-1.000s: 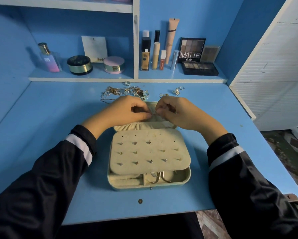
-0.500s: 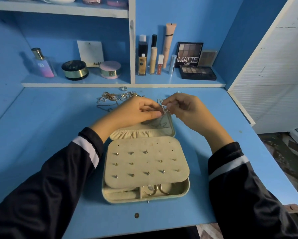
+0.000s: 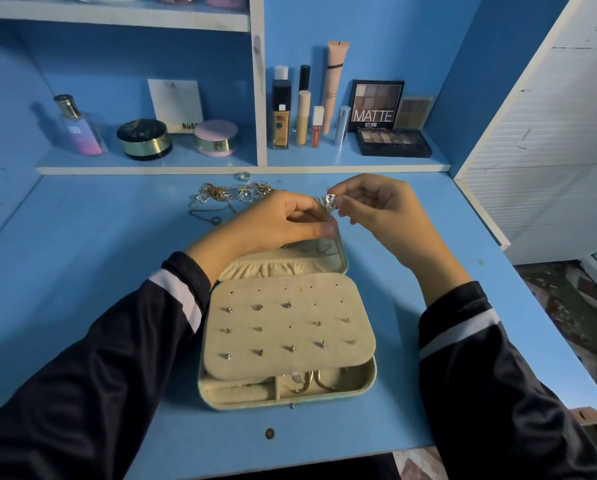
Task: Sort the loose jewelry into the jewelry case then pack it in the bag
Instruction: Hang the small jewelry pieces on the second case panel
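Small silver piece pinched between both hands above the open case

Nearest on the table [image 3: 82, 271] lies the jewelry case [image 3: 369, 379], open, its padded panel [image 3: 286, 327] carrying rows of studs, with hoops [image 3: 311, 381] showing in the tray beneath. Over the lid the left hand [image 3: 276, 220] and right hand [image 3: 380, 206] meet, the fingertips of each closed on a small silver piece [image 3: 328, 202] held in the air clear of the case; it may be a ring or an ear cuff, too small to tell. It looks light, stiff and slippery, with fine parts that could bend, so a fingertip pinch on its rim should suit better than a squeeze. Beyond the hands a tangle of loose chains [image 3: 221, 195] lies on the table near the shelf [image 3: 186, 161]; those will likely be limp and apt to knot, best lifted by one end
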Demonstrator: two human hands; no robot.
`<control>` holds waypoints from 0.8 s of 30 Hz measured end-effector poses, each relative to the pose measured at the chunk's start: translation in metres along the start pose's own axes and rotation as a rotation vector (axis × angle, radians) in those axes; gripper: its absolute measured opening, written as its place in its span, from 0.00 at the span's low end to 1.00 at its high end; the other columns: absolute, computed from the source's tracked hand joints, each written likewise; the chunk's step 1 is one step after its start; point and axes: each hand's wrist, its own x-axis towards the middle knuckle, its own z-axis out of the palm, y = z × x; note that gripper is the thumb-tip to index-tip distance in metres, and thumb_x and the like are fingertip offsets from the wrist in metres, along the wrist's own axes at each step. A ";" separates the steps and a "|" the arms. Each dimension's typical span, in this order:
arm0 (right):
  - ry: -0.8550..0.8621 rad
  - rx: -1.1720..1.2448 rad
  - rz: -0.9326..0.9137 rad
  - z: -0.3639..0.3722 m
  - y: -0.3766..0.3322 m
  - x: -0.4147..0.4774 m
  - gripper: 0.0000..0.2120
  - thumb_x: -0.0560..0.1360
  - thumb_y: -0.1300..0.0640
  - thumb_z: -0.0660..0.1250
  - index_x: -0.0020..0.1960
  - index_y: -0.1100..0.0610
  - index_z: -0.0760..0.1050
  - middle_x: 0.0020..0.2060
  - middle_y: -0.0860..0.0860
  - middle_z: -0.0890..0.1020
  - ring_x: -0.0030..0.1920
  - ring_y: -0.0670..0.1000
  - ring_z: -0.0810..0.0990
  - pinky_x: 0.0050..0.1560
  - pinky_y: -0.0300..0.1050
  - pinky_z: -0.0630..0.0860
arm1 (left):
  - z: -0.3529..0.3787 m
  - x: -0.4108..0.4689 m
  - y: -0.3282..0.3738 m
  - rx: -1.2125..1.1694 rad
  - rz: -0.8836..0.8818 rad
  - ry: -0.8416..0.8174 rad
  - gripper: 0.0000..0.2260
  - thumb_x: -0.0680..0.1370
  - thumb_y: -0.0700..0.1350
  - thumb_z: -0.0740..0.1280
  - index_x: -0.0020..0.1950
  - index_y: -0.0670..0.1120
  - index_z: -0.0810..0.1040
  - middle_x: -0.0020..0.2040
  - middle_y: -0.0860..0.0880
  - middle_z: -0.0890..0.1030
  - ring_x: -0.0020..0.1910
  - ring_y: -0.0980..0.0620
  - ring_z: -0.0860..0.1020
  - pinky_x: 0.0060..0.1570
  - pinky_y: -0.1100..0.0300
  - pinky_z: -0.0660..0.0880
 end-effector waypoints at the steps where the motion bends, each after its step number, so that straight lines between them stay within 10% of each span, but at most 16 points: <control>1: 0.011 0.003 -0.003 0.000 0.001 0.000 0.04 0.76 0.65 0.68 0.50 0.62 0.81 0.38 0.51 0.83 0.37 0.42 0.78 0.39 0.32 0.74 | 0.000 -0.001 0.000 0.014 0.002 0.001 0.09 0.76 0.44 0.72 0.55 0.44 0.83 0.51 0.50 0.86 0.50 0.58 0.83 0.53 0.68 0.76; 24: 0.061 0.021 0.011 -0.010 0.005 -0.006 0.07 0.76 0.69 0.65 0.49 0.65 0.81 0.38 0.52 0.81 0.36 0.44 0.75 0.39 0.36 0.71 | -0.030 -0.038 -0.025 0.290 0.044 0.234 0.02 0.75 0.44 0.74 0.46 0.50 0.84 0.41 0.53 0.84 0.38 0.62 0.78 0.40 0.70 0.73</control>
